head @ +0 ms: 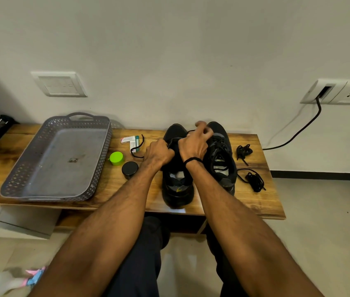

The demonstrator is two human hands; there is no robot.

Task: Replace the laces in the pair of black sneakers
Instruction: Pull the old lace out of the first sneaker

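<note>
on the brown wooden bench (262,202), our left hand (159,156) grips the tongue of the left black sneaker (178,190); our right hand (195,144) pinches a thin black lace (191,131) above it, beside the right black sneaker (221,168).

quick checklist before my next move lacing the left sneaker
1. Grip on left sneaker: ok, left hand grips its upper.
2. Hold on lace: ok, right hand pinches it above the toe end.
3. Next eyelet in sight: cannot tell, the hands hide the eyelets.
4. Free run of trailing lace end: not ok, it crosses the small box.
5. Reach to spare laces: ok, two bundles lie right of the right sneaker.
</note>
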